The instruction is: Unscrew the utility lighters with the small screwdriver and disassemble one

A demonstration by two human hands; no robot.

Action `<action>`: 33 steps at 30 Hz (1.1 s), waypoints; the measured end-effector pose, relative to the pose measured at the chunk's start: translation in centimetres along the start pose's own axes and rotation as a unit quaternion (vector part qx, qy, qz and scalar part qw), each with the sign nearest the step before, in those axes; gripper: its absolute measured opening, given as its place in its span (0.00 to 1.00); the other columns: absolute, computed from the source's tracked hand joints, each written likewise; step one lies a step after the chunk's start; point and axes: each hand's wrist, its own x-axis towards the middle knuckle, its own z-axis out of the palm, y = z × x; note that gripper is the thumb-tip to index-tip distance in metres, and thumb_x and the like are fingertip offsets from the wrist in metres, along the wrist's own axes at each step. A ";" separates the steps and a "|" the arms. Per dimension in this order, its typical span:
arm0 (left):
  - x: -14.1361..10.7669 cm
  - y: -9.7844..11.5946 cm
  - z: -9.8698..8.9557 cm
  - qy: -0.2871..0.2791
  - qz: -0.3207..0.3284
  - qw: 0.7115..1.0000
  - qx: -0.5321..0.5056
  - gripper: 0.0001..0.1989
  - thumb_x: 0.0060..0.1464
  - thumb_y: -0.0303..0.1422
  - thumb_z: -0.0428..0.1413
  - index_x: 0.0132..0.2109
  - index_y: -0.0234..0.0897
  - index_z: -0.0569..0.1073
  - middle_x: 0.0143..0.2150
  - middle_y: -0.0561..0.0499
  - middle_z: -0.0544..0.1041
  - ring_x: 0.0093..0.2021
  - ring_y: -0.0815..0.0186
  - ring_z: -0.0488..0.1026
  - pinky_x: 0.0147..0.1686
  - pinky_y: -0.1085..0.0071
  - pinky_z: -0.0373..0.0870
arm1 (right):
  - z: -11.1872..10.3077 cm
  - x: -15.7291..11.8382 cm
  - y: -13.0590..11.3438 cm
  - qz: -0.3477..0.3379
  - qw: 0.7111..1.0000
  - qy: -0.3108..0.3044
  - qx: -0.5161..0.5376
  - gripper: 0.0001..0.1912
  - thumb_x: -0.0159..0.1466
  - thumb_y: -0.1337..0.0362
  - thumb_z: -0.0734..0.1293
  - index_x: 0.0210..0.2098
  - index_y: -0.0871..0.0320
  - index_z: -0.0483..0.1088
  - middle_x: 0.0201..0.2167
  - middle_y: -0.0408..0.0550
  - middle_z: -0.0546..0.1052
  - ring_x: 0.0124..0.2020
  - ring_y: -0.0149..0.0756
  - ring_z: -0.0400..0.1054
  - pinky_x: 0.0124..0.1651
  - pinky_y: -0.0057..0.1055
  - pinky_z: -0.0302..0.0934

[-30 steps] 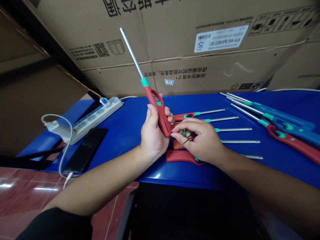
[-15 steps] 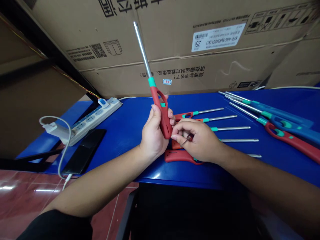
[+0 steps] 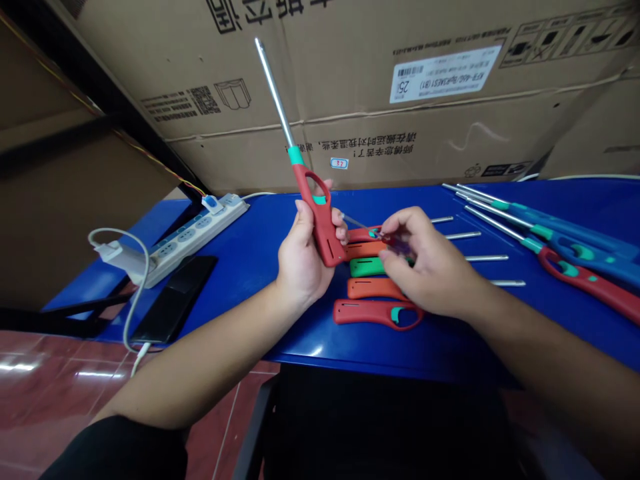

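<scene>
From here I see the left hand (image 3: 306, 260), its fingers clamped round a red plastic lighter with a long silver metal tube (image 3: 324, 230), held upright at a tilt above the blue tabletop (image 3: 240, 267). The right hand's (image 3: 425, 267) fingers pinch a thin screwdriver (image 3: 385, 237). Behind, a brown cardboard box (image 3: 320, 87) bears a white label (image 3: 445, 73) reading "KFR-" and "25".

1. Carton (image 3: 240, 157): I read inverted "师傅您辛苦了!" and "请在搬运时对我温柔些".
2. White label (image 3: 445, 75), on carton: I read inverted "25" and "(B1)"; fine print illegible.
3. Blue-edged sticker (image 3: 339, 163), on carton: red handwritten digits, uncertain to me.
4. Handling pictograms (image 3: 570, 43), QR code (image 3: 203, 99): I see both printed on carton.
</scene>
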 end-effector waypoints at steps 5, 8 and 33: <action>1.4 1.2 -0.9 0.023 -0.002 1.000 -0.005 0.22 0.68 0.48 0.42 0.52 0.42 0.75 0.28 0.52 0.70 0.23 0.71 0.66 0.27 0.75 0.67 | -2.7 0.4 -0.3 -0.102 0.987 0.049 -0.117 0.08 0.64 0.62 0.69 0.44 0.51 0.76 0.36 0.47 0.80 0.33 0.38 0.74 0.35 0.35 0.66; 1.6 1.4 -1.1 0.033 0.007 0.999 -0.005 0.23 0.68 0.48 0.41 0.52 0.42 0.75 0.28 0.52 0.70 0.23 0.72 0.66 0.27 0.75 0.67 | -3.0 0.2 -0.6 -0.116 0.981 0.087 -0.131 0.08 0.64 0.61 0.70 0.43 0.51 0.78 0.31 0.45 0.80 0.26 0.35 0.71 0.30 0.34 0.64; 1.3 0.8 -1.1 0.045 0.074 0.996 0.019 0.19 0.67 0.47 0.46 0.50 0.43 0.76 0.29 0.52 0.72 0.25 0.72 0.69 0.28 0.75 0.69 | -1.8 -0.2 -1.3 -0.180 0.972 0.037 -0.146 0.10 0.63 0.65 0.68 0.45 0.53 0.76 0.29 0.44 0.77 0.28 0.34 0.70 0.32 0.33 0.63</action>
